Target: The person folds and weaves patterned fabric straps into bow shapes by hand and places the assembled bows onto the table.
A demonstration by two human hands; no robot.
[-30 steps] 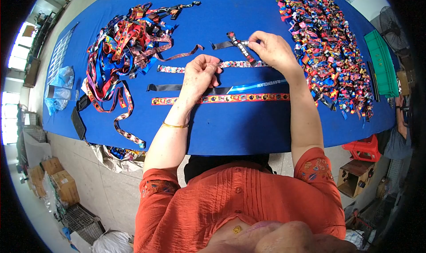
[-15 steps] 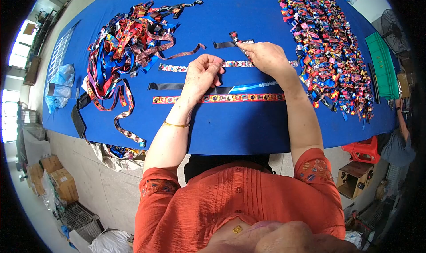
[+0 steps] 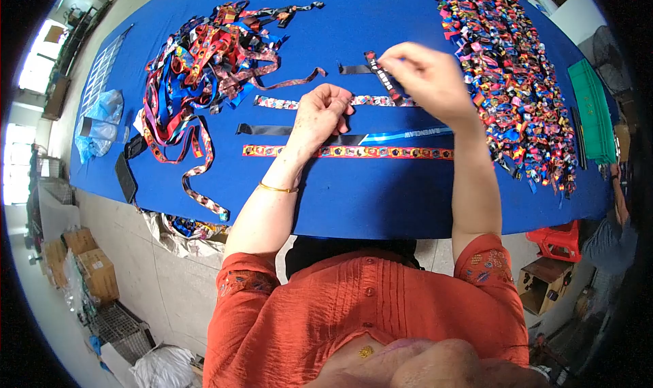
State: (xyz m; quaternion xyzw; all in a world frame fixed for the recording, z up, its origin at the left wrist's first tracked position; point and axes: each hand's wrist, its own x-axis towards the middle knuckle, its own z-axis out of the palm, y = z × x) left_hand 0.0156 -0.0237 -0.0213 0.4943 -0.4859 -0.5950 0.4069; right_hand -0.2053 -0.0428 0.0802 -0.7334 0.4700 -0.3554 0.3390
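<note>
My left hand [image 3: 323, 116] is closed, fingertips pressed together, over a white patterned strap [image 3: 381, 101]; what it pinches, if anything, is hidden. My right hand [image 3: 430, 80] is blurred beside a folded black strap with white lettering [image 3: 385, 82]; whether its fingers touch that strap is unclear. A plain dark tail [image 3: 354, 69] of the folded strap points left. Nearer me lie a black-and-blue strap marked RAVENCLAW [image 3: 401, 137] and a red and yellow patterned strap [image 3: 381, 153], both stretched sideways and passing under my forearms.
A tangled heap of lanyards [image 3: 197, 68] lies left on the blue table cloth [image 3: 367, 197]. Dense rows of bundled colorful straps [image 3: 517, 88] cover the right side. Beyond them stands a green tray [image 3: 590, 112]. Clear plastic bags [image 3: 102, 126] sit at the left edge.
My right hand has lifted and shifted right, uncovering more of the lettered strap. My left hand stays over the white patterned strap. The whole view has moved slightly.
</note>
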